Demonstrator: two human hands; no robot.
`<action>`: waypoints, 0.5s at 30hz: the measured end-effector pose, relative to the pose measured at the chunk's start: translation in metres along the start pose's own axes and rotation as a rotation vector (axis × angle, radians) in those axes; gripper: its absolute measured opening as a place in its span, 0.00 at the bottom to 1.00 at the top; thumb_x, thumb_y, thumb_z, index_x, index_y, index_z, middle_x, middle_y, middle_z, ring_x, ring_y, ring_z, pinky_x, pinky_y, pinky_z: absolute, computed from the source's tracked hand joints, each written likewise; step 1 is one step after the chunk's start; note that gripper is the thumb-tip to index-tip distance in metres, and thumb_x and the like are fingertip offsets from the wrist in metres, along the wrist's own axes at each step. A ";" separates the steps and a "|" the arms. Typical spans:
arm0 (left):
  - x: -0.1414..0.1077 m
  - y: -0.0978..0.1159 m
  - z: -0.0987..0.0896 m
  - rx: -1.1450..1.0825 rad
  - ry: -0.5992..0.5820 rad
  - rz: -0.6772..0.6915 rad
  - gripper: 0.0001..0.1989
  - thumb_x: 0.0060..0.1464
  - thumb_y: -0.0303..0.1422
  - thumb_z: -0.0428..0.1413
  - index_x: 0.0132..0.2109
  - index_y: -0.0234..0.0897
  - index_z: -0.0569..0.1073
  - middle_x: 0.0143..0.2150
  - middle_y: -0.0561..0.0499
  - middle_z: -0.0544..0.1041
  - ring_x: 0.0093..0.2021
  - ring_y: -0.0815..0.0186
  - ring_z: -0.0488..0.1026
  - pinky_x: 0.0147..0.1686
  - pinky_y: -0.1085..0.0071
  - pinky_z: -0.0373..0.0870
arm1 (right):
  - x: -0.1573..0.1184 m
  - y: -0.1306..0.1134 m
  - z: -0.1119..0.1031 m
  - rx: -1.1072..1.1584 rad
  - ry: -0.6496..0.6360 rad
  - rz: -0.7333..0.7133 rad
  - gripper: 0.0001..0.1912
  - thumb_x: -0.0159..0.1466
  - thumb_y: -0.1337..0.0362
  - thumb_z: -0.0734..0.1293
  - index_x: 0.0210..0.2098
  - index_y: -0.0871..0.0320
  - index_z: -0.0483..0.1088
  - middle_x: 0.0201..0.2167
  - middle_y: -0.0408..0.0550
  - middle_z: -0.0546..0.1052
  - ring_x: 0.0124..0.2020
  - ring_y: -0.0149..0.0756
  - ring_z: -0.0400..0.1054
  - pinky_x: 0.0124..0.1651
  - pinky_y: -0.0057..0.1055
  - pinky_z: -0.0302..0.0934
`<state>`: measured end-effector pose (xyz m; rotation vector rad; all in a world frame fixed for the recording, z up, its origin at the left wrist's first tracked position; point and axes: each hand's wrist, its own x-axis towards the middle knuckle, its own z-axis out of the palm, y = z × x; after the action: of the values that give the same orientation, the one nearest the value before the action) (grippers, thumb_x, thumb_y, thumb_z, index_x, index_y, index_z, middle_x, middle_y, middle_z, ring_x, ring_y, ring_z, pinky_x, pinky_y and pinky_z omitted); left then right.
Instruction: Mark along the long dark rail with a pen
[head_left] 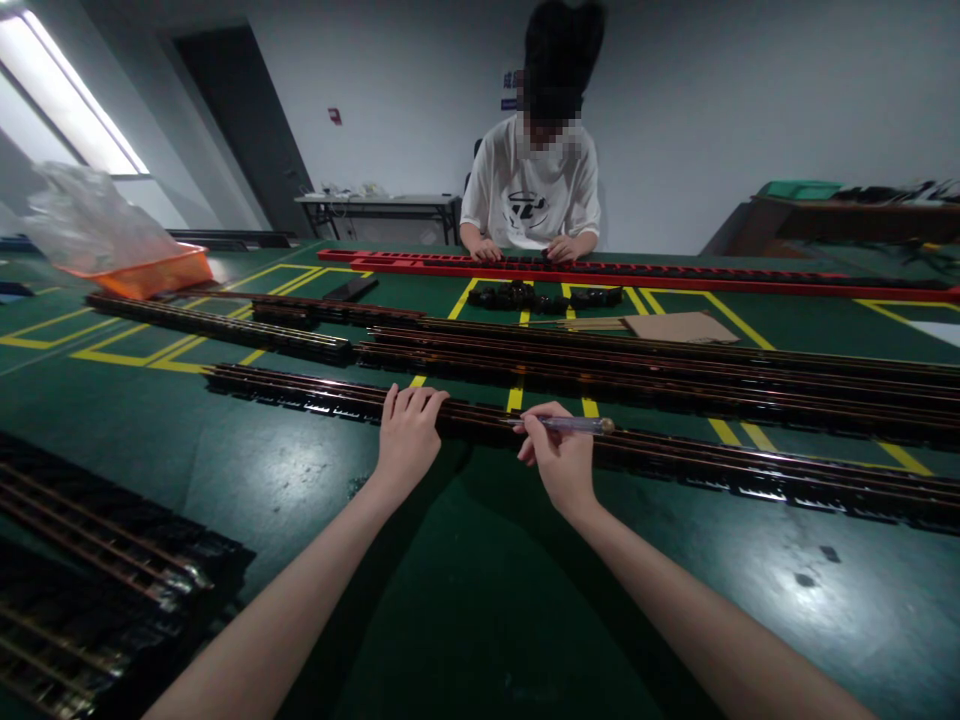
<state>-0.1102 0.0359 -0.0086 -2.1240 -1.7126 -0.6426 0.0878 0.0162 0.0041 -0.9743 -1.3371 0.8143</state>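
Note:
A long, dark segmented strip [667,458] with copper-coloured rods along it lies across the table in front of me. My left hand [411,430] rests on this strip, its fingers apart and bent over the top edge; the thumb is hard to make out. To the right, my right hand [559,455] is closed in a pen grip around a slim pen-like tool [576,425] with a translucent purplish barrel and a tan end. The tool's thin tip points left, close above the strip. Whether it touches the strip I cannot tell.
Several similar strips [675,385] lie just beyond, and more bundles [97,540] at the near left. Farther back are cardboard [682,327], black parts [517,296], an orange bin [172,273] and a red rail [637,275], where another person [529,190] works.

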 end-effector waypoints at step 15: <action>0.001 -0.006 0.003 -0.165 -0.014 0.064 0.24 0.52 0.18 0.41 0.51 0.36 0.71 0.49 0.47 0.76 0.55 0.60 0.69 0.63 0.54 0.54 | 0.001 0.001 -0.001 0.024 -0.026 0.014 0.08 0.60 0.60 0.65 0.28 0.58 0.68 0.23 0.44 0.75 0.16 0.26 0.67 0.16 0.21 0.59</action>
<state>-0.1149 0.0397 -0.0106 -2.2894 -1.6421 -0.7768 0.0888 0.0178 0.0034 -0.9580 -1.3414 0.8545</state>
